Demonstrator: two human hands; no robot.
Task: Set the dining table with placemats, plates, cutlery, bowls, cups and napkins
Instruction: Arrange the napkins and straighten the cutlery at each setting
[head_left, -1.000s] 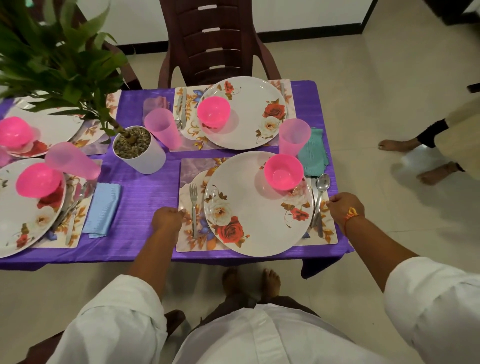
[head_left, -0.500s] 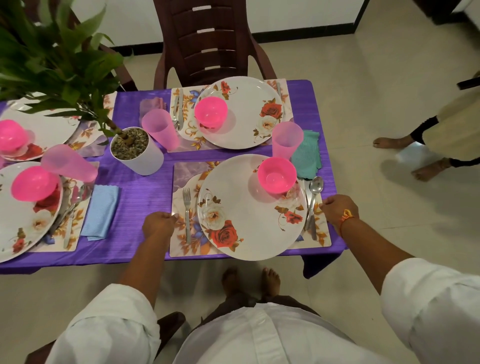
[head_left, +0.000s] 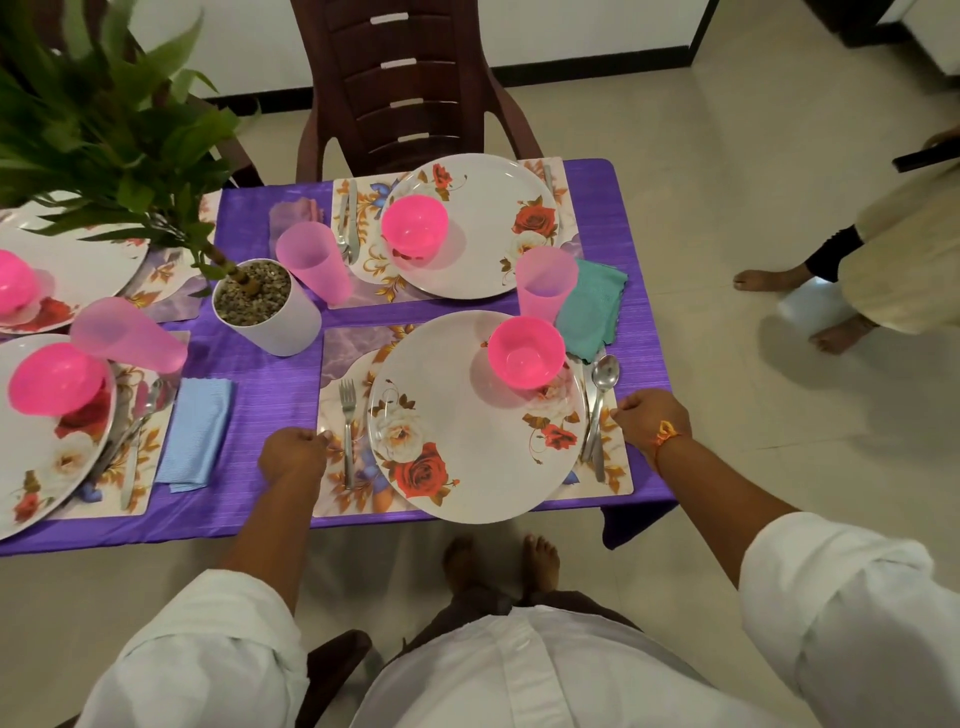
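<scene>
The near setting lies in front of me on the purple tablecloth (head_left: 260, 389). Its floral placemat (head_left: 345, 347) carries a white flowered plate (head_left: 467, 431) with a pink bowl (head_left: 525, 352) on its far right part. A fork (head_left: 347, 431) lies left of the plate, a spoon (head_left: 602, 395) and a knife right of it. My left hand (head_left: 293, 457) pinches the placemat's left edge. My right hand (head_left: 652, 423) pinches its right edge. A pink cup (head_left: 545, 283) and a teal napkin (head_left: 592, 306) stand just beyond. The plate's near rim reaches the table's edge.
Across the table is a second full setting with a plate (head_left: 483, 228) and a brown chair (head_left: 410, 88) behind it. A potted plant (head_left: 265, 306) stands mid-table, with two more settings and a blue napkin (head_left: 195, 434) to the left. Another person's bare feet (head_left: 769, 280) are on the floor at right.
Both hands stay closed on the placemat's side edges. The placemat with its plate appears to have slid slightly toward the near table edge.
</scene>
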